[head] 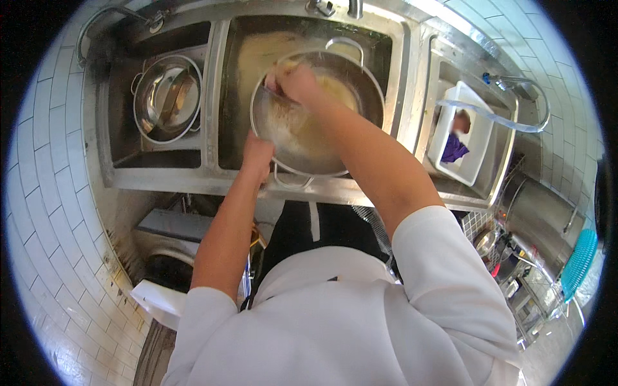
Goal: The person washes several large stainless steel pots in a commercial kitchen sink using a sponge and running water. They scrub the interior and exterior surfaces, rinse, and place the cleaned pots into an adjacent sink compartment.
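Note:
A large, wide steel pot (pixel 333 140) with two loop handles sits tilted in the middle sink basin (pixel 234 111). Its inner wall looks wet, with cloudy yellowish liquid in the bottom. My left hand (pixel 259 155) grips the pot's rim at the near left side. Inside the pot, close to the far left wall, is my right hand (pixel 294 83), bent at the wrist and blurred. A yellowish patch shows by its fingers; whether they hold something I cannot tell.
A second steel pot (pixel 166 99) rests in the left basin. The right basin holds a white plastic tub (pixel 475 159) with a purple cloth (pixel 454 148). A hose (pixel 490 116) arches over it. Faucets (pixel 355 8) line the back. Utensils and a teal bristled item (pixel 578 265) are at right.

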{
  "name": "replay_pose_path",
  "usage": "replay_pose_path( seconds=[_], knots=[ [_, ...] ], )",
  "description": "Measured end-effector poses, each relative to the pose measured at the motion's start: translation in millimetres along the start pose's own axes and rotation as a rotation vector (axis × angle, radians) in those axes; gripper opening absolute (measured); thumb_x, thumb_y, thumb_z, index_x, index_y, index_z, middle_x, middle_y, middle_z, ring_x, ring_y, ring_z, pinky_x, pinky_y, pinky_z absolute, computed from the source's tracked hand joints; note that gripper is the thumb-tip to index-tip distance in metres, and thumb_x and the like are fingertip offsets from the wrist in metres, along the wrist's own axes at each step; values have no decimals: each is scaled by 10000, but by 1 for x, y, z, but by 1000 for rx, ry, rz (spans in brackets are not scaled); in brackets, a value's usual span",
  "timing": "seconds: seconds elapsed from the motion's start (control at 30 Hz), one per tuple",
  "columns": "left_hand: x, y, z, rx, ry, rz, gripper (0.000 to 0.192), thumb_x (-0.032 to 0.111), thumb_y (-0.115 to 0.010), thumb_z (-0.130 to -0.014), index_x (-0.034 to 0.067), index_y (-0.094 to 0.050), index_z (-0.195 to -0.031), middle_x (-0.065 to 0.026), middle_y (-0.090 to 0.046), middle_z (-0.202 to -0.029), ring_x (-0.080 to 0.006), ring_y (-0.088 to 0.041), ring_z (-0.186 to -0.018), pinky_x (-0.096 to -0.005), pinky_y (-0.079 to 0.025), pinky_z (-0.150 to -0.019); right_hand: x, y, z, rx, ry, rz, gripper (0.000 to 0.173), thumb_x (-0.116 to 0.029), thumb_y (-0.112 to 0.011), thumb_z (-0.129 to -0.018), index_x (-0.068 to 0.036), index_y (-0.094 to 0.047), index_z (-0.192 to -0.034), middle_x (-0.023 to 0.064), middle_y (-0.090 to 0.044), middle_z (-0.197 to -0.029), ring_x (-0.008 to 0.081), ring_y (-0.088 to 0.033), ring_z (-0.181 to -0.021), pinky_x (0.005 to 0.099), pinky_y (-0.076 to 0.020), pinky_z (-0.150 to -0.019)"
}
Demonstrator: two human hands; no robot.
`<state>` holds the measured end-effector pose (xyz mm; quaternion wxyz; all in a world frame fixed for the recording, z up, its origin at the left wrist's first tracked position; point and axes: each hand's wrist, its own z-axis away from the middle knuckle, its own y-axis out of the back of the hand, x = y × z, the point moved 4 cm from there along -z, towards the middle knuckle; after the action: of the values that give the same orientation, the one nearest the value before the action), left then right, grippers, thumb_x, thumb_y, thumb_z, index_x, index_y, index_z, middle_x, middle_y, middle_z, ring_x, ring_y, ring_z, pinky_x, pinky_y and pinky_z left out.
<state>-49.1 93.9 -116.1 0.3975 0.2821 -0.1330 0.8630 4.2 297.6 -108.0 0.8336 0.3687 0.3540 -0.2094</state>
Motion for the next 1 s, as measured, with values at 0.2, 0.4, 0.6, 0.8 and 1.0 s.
replay_pose_path(
  seconds=[0.2,0.4,0.6,0.8,1.0],
  knots=[
    [-3,-3,-2,-75,44,317,654,-63,-505,-811,67,-455,-1451,-144,-580,-1307,-340,-599,-1151,-492,-505,-988,-39,-19,40,22,523,341,282,-264,-604,-933,-57,-761,-1040,177,-734,-1002,396,-685,-981,468,-543,-916],
    [5,-10,-21,-317,63,1043,414,179,-538,-1001,74,-544,-1401,-155,-592,-1357,-354,-593,-1247,-512,-516,-1005,-8,-35,107,-36,588,184,221,-220,-615,-904,-24,-703,-956,194,-701,-1053,389,-638,-1083,483,-498,-990],
    [4,-15,-21,184,114,531,486,408,-454,-1111,21,-477,-1404,-191,-593,-1331,-333,-627,-1197,-499,-545,-952,11,0,139,-184,445,652,210,-189,-622,-873,-60,-704,-1016,184,-709,-1081,367,-636,-1083,496,-483,-976],
    [26,9,-23,280,-142,73,529,265,-568,-1031,-25,-407,-1443,-235,-554,-1374,-391,-555,-1290,-530,-476,-1049,65,137,167,208,402,615,195,-139,-598,-860,-53,-682,-1013,147,-714,-1059,328,-623,-1091,472,-481,-965],
    [55,-70,80,167,-1125,-985,611,167,-706,-835,-22,-517,-1385,-273,-537,-1410,-418,-495,-1338,-511,-397,-1128,134,171,179,535,-10,-119,165,-91,-502,-899,-1,-605,-992,188,-674,-887,319,-661,-810,406,-534,-791]
  ],
)
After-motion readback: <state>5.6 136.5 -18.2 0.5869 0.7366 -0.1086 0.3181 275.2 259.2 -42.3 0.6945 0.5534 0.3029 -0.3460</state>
